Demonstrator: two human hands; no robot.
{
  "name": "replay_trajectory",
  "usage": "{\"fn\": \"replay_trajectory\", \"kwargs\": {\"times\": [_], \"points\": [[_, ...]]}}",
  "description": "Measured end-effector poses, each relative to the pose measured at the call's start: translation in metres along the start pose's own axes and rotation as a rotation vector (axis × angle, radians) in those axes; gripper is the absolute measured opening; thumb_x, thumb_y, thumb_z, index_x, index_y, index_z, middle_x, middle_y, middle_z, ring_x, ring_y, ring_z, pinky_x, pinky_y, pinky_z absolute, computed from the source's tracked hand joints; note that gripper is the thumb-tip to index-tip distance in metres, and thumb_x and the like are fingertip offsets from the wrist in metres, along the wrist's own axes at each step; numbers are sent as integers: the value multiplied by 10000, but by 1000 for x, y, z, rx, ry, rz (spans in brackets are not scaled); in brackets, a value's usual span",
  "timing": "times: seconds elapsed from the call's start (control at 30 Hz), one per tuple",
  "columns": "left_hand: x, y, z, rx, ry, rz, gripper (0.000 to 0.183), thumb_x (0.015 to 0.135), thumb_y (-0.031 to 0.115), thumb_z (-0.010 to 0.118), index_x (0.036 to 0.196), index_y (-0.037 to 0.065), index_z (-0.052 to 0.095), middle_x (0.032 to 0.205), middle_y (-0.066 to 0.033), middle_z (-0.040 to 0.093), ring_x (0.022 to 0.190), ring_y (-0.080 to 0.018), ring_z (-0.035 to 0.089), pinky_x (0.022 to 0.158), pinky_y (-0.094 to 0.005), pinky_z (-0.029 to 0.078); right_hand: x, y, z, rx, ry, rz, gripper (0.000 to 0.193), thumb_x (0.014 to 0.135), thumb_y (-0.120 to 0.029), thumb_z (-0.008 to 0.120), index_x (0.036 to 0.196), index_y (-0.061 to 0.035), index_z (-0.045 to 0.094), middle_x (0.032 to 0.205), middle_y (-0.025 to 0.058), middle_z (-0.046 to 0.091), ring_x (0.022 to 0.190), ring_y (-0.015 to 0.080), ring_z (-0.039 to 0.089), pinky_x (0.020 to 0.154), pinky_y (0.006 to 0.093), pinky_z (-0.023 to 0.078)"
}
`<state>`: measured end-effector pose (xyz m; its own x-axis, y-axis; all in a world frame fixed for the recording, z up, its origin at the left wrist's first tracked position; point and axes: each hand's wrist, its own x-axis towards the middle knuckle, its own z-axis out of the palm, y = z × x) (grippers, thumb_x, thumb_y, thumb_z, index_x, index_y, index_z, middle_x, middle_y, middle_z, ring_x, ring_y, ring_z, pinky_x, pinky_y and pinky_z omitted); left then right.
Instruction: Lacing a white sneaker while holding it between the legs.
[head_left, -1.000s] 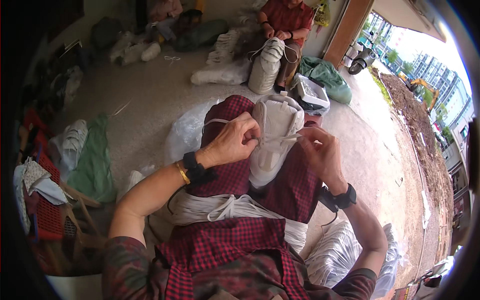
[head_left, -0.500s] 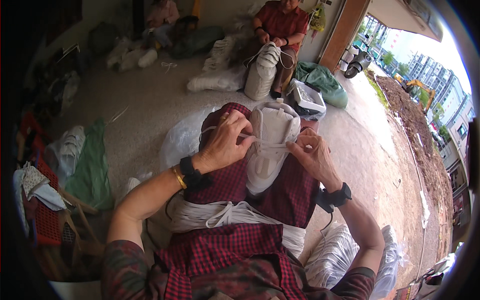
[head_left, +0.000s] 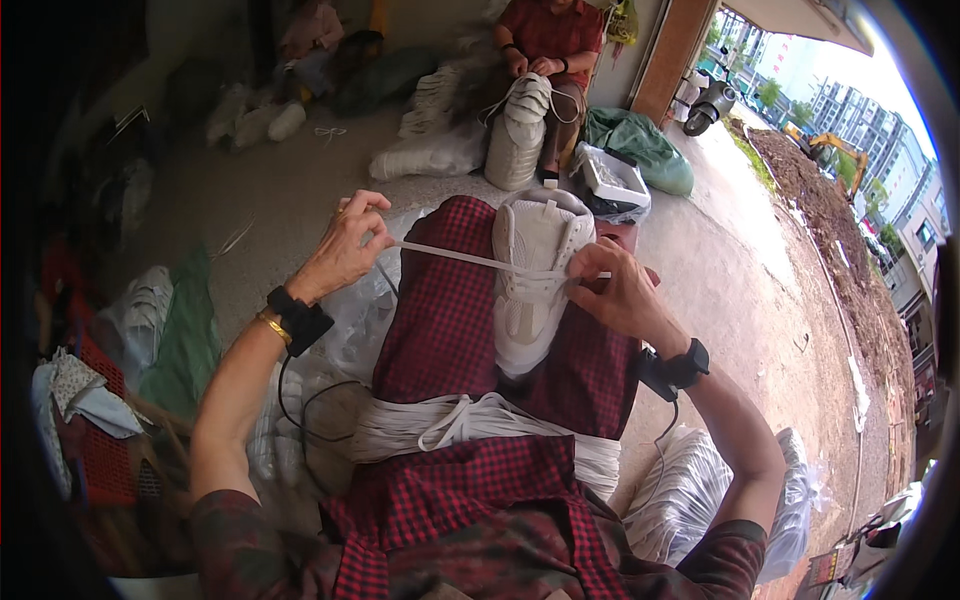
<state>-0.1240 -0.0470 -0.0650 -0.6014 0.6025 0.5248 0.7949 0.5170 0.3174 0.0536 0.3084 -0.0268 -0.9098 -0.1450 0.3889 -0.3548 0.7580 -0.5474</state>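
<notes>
Between my knees stands a white shoe upper (head_left: pixel 540 255), its toe end toward me. A flat white shoelace (head_left: pixel 450 256) crosses its lower eyelets and stretches taut to the left. My left hand (head_left: pixel 352 240) pinches the far end of that lace, well out beside my left knee. At the shoe's right edge, my right hand (head_left: pixel 615 285) is closed with thumb and fingers on the lace, close to the eyelets. A thick bundle of white laces (head_left: pixel 480 428) lies across my lap, over the red checked apron (head_left: pixel 460 490).
Ahead, a co-worker (head_left: pixel 550 60) handles a stack of white shoe uppers (head_left: pixel 515 145). A white box (head_left: pixel 612 178) and a green sack (head_left: pixel 645 150) lie to that person's side. Bagged uppers (head_left: pixel 680 495) sit at my right, a red crate (head_left: pixel 100 430) at my left.
My left hand has moved outward to the left, drawing the lace out straight. My right hand stays at the shoe's right edge.
</notes>
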Motion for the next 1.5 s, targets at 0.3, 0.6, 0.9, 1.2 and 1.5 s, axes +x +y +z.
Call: {"fn": "replay_trajectory", "kwargs": {"times": [0.3, 0.6, 0.9, 1.2, 1.5], "points": [[13, 75, 25, -198, 141, 127, 291, 779, -7, 697, 1032, 34, 560, 1197, -136, 576, 1169, -329, 570, 1028, -425, 446, -12, 1, -4, -174, 88, -66, 249, 761, -18, 705, 979, -19, 585, 940, 147, 560, 909, 345, 603, 798, 413, 501], [37, 112, 50, -339, -3, 347, 330, 758, -62, 697, 1031, 47, 547, 949, -106, 527, 836, -233, 605, 721, -368, 527, 1, -21, -17, -420, 23, -345, 198, 843, -45, 651, 1037, -37, 613, 939, 135, 574, 820, 351, 646, 655, 454, 522], [38, 113, 42, -83, 33, 455, 215, 885, 177, 673, 724, 57, 596, 684, -46, 575, 608, -217, 609, 584, -357, 489, 18, -18, -7, -462, -109, -380, 233, 813, -15, 630, 1032, -15, 551, 908, 154, 610, 765, 386, 661, 636, 464, 531], [45, 91, 21, -340, -102, -47, 282, 927, 192, 656, 750, -27, 686, 586, -16, 555, 642, -90, 535, 610, -294, 440, 11, -5, -9, -287, -73, -395, 202, 844, -48, 618, 1030, -19, 543, 890, 169, 643, 767, 395, 661, 653, 465, 517], [31, 123, 33, -267, 10, 296, 354, 752, -39, 664, 1079, 38, 552, 1086, -132, 555, 1068, -306, 598, 904, -381, 523, -14, 21, -35, -571, -31, -421, 167, 930, -144, 610, 1077, -70, 581, 922, 93, 635, 733, 308, 667, 572, 423, 519]]}}
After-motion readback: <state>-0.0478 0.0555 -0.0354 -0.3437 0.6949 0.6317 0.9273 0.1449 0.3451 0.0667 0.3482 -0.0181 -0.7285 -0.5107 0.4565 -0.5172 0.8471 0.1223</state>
